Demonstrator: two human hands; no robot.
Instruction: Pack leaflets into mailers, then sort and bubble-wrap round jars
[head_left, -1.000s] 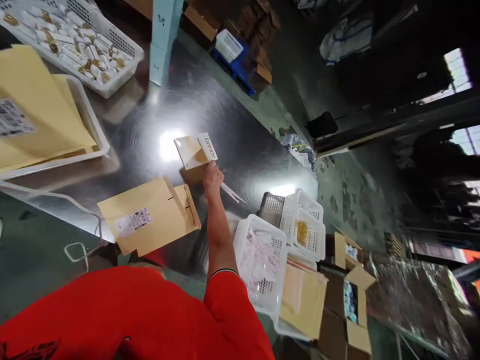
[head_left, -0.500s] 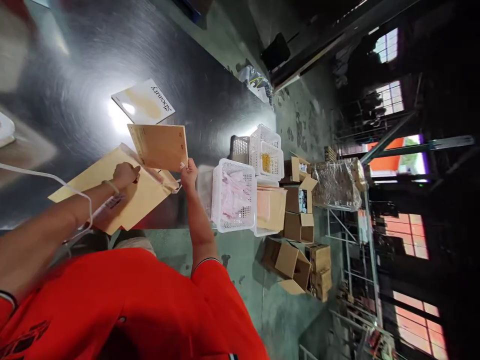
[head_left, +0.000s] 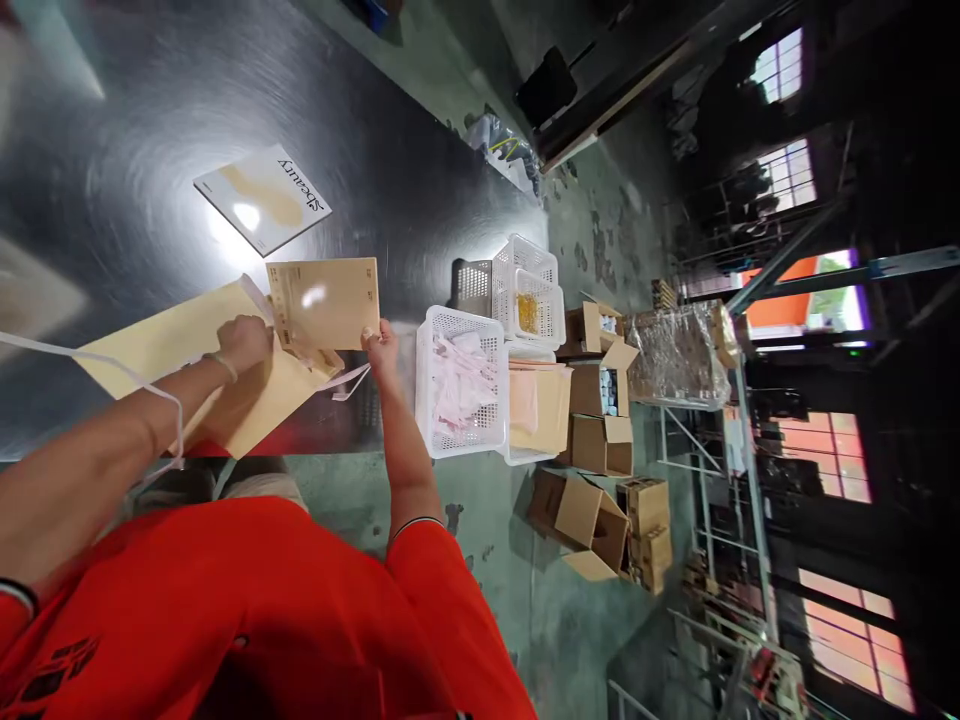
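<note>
My right hand (head_left: pixel 381 352) is closed on the lower right corner of a flat beige box (head_left: pixel 326 305), with the thumb on its printed face. My left hand (head_left: pixel 247 345) is closed, knuckles up, at the edge of a pale yellow paper bag (head_left: pixel 259 405); its fingertips are hidden. The box's lower left part overlaps the mouth of the bag. From the bag's right end hangs a pale ribbon (head_left: pixel 351 380). Farther up the table lies a white and gold flat box (head_left: pixel 262 198) with black lettering, touched by neither hand.
On the dark metal table (head_left: pixel 405 200), a white basket (head_left: pixel 424 385) of pink packets stands right of my right hand. Another basket (head_left: pixel 517 250) holds a small tray of yellow bits. Cardboard cartons (head_left: pixel 600 445) stand beyond. A white cord (head_left: pixel 97 355) crosses my left forearm.
The beige box has turned a little and now lies clear of the white and gold box in view. Both hands keep their holds. The view has shifted slightly.
</note>
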